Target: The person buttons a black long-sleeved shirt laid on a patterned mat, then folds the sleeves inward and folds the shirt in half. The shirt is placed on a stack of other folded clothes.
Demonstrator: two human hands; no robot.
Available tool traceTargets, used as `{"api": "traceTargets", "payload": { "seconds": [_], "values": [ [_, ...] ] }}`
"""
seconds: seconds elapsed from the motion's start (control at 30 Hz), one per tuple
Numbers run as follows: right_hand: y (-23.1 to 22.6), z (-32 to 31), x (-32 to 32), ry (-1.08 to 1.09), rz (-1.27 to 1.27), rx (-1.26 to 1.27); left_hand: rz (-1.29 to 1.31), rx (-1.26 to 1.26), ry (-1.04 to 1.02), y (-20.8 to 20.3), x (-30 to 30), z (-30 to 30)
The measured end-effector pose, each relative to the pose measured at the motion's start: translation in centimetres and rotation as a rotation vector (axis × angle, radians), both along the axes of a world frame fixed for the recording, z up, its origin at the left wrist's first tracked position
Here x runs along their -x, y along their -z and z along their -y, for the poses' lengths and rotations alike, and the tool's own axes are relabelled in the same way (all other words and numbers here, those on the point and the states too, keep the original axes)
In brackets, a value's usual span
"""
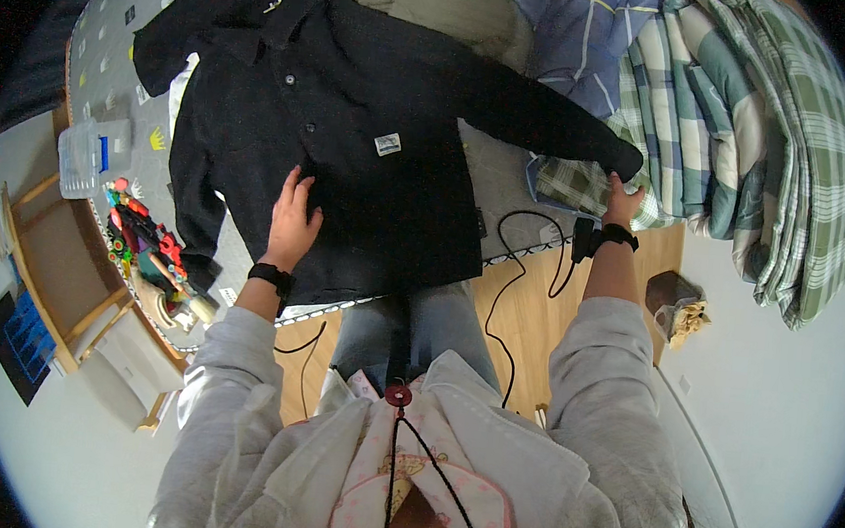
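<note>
A black button-up jacket (377,216) lies spread face up on the bed, its collar at the far end and a small pale label on its chest. One sleeve (553,115) stretches out to the right; the other hangs down along the left side. My left hand (294,222) rests on the jacket's front with its fingers extended, holding nothing. At the end of the right sleeve, my right hand (624,199) grips the cuff, its fingers partly hidden by the cloth. Each of my wrists wears a black band.
Folded plaid bedding (807,165) is piled at the right, beside a dark blue quilt (584,38). Colourful toys (147,237) and a clear plastic box (80,160) line the left edge. A black cable (498,315) hangs off the bed near a small bin (675,309).
</note>
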State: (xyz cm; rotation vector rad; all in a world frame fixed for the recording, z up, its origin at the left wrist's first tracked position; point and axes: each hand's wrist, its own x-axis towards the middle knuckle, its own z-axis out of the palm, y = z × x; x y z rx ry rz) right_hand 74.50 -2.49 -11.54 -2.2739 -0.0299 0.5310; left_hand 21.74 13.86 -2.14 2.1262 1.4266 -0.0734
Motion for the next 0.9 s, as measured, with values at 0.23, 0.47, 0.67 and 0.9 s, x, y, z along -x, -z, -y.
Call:
{"api": "traceTargets", "payload": {
  "seconds": [0.23,0.47,0.67,0.9],
  "values": [
    [0.2,-0.8,-1.6,0.058,-0.227,-0.104,0.107,-0.004,0.008,0.6,-1.1,0.6],
    [0.9,0.6,-4.1,0.141,-0.299,-0.126,0.057,0.046,-0.025,0.5,-1.1,1.0],
    [-5.4,1.3,-4.0,-0.063,-0.479,-0.487,0.093,0.030,-0.058,-0.3,-0.3,1.2],
    [-17.7,-1.7,-6.1,-0.427,0.032,-0.513,0.209,0.044,-0.112,-2.8,0.9,-2.1]
  ]
}}
